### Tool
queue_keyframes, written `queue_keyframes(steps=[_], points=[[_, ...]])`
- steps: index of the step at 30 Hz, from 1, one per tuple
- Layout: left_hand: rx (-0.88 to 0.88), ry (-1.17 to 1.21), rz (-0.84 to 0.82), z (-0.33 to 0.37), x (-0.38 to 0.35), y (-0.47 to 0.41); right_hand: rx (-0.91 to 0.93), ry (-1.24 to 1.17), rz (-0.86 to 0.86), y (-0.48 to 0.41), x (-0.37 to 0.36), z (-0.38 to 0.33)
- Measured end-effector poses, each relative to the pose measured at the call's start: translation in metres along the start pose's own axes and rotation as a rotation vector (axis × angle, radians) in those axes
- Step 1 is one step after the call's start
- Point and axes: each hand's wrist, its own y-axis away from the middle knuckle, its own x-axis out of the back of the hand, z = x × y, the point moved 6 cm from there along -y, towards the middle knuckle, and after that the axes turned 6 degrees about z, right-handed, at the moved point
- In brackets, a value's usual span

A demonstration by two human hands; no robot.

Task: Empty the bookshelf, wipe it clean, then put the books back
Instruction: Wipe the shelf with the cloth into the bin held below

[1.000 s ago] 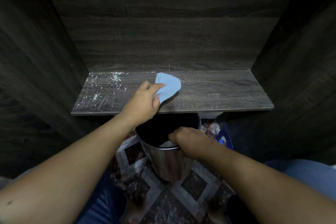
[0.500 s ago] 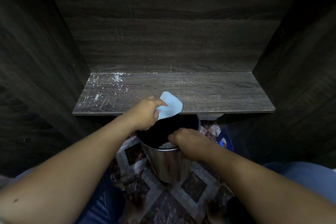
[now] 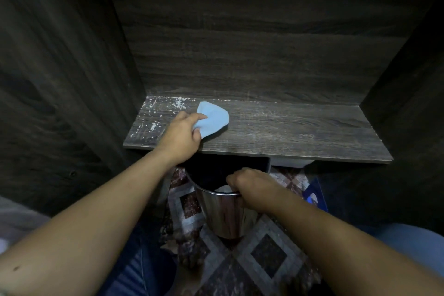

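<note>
A dark wooden shelf board (image 3: 300, 132) runs across the cabinet with no books on it. White dust specks (image 3: 153, 113) cover its left end. My left hand (image 3: 180, 134) grips a folded light blue cloth (image 3: 212, 119) that lies on the board, left of centre. Just below the board's front edge a shiny metal bin (image 3: 223, 214) is held up, and my right hand (image 3: 252, 190) grips its near rim.
Dark wooden side walls (image 3: 60, 79) and a back panel (image 3: 240, 55) close in the shelf. Below lies a patterned tile floor (image 3: 264, 255). A blue object (image 3: 314, 196) stands at the right of the bin. My knees in blue jeans (image 3: 134, 276) show at the bottom.
My left hand swept the cloth forward to the board's front edge above the bin, then moved it back onto the board toward the dusty left end. My right hand kept hold of the bin.
</note>
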Motion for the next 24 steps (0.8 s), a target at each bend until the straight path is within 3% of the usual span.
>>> queue_keyframes(steps=[8, 12, 18, 24], points=[[0.277, -0.084, 0.242, -0.053, 0.043, -0.002, 0.024, 0.049, 0.016, -0.018, -0.003, -0.015], [0.401, -0.243, 0.323, -0.076, 0.058, -0.001, 0.043, 0.05, 0.022, -0.017, -0.006, -0.014], [0.492, -0.52, 0.224, -0.099, 0.046, 0.005, 0.043, 0.058, 0.007, -0.009, -0.003, -0.012], [0.542, -0.564, 0.096, -0.107, 0.021, 0.006, 0.03, 0.063, 0.015, -0.008, -0.009, -0.005]])
